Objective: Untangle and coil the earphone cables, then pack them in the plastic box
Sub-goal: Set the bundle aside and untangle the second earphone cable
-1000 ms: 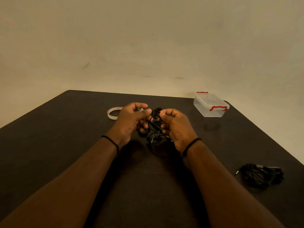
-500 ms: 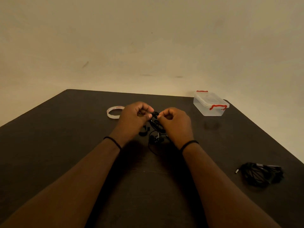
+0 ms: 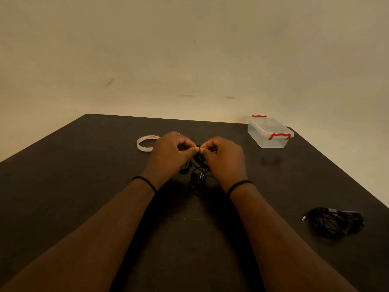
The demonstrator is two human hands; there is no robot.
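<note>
A tangle of black earphone cable lies on the dark table between my wrists, its top strands rising to my fingertips. My left hand and my right hand meet thumb to thumb above it, each pinching the cable with curled fingers. Part of the cable is hidden under my palms. A second bundle of black earphone cable lies at the right, its plug end pointing left. The clear plastic box with red clips stands closed at the far right corner.
A roll of clear tape lies just left of my left hand. The dark table ends at a far edge against a plain wall, and its right edge runs close past the box and the second bundle.
My hands have moved closer together and lower toward the table, fingertips now touching. The cable loops that stood between them have dropped lower and are more hidden.
</note>
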